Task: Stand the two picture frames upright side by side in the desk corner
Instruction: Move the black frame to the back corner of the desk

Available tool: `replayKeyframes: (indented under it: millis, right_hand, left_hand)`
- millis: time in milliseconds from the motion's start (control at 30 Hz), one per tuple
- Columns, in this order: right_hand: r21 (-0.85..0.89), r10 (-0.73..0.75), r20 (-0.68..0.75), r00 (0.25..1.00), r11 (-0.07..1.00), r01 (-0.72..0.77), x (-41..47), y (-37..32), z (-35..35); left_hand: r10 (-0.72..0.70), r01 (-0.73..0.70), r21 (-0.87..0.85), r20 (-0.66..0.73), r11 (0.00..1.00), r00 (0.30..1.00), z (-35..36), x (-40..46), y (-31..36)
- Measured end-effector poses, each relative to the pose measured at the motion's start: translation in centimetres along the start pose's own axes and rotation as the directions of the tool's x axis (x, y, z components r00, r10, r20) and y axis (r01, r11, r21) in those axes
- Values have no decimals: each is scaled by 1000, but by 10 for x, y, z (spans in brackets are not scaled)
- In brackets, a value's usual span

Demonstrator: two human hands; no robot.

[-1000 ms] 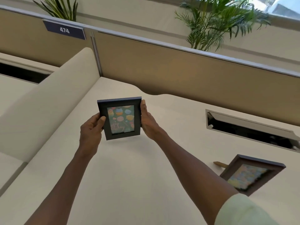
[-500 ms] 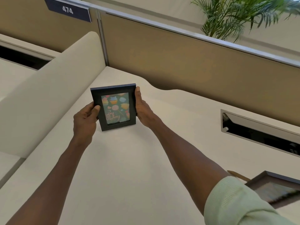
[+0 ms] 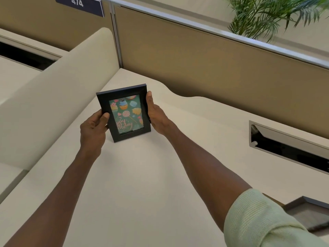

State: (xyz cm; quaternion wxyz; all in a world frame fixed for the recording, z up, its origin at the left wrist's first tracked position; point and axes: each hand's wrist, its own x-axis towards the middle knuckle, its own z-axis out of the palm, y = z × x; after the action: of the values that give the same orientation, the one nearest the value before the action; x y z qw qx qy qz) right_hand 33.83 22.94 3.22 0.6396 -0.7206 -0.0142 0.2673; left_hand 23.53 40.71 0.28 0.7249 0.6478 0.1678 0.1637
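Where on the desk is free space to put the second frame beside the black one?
Bare desk lies right of the black frame, between the right hand and the slot. Left is tight: the left hand and the divider.

I'm at an office cubicle: tan partition panels across the top, a "474" number plate upper left, my cream desk below.

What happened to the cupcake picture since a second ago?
Both hands carried the black cupcake frame farther toward the desk corner and lowered it; its bottom edge now looks to be on or just above the desk. The left hand and right hand still hold its sides as before. The brown frame still lies flat near the right edge, untouched.
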Motion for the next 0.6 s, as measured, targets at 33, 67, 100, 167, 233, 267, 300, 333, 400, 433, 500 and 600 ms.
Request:
replayKeyframes:
  millis: [33,67,100,167,233,267,300,333,400,433,500,600]
  right_hand:
    - [7,-1,4,1000,1000,1,0,0,1]
    - [13,0,7,1000,1000,0,-1,0,2]
    - [15,3,9,1000,1000,-3,-1,0,3]
    - [20,10,15,1000,1000,-10,-3,3,5]
    - [28,18,21,1000,999,-18,-5,7,6]
    - [33,22,22,1000,999,-23,-6,8,6]
    - [34,25,24,999,999,-26,-7,8,5]
    - [29,27,24,999,999,-28,-8,8,5]
    - [10,34,13,999,999,-35,-9,7,5]
    - [-2,37,10,999,999,-37,-10,5,6]
    - [-21,46,9,999,999,-46,-11,3,5]
    - [-23,69,-6,998,997,-69,-12,1,4]
  left_hand:
    - [0,0,1,-3,1000,1000,0,-1,0]
    - [-1,1,1,-6,1000,1000,-1,-1,0]
    - [-3,3,2,-11,1000,1000,-1,-1,0]
    - [-9,9,5,-20,1000,1000,-3,-1,1]
    - [-11,11,16,-23,1000,1000,-4,-2,1]
    - [-12,12,23,-21,1000,1000,-4,-2,2]
    - [-12,13,29,-18,1000,1000,-4,-3,2]
    - [-13,14,32,-17,999,1000,-4,-3,2]
    - [-14,14,33,-20,999,1000,-4,-4,3]
    - [-13,14,37,-22,999,1000,-4,-4,3]
    - [-14,15,52,-28,999,1000,-3,-4,2]
    - [-21,23,54,-41,998,999,-3,-6,2]
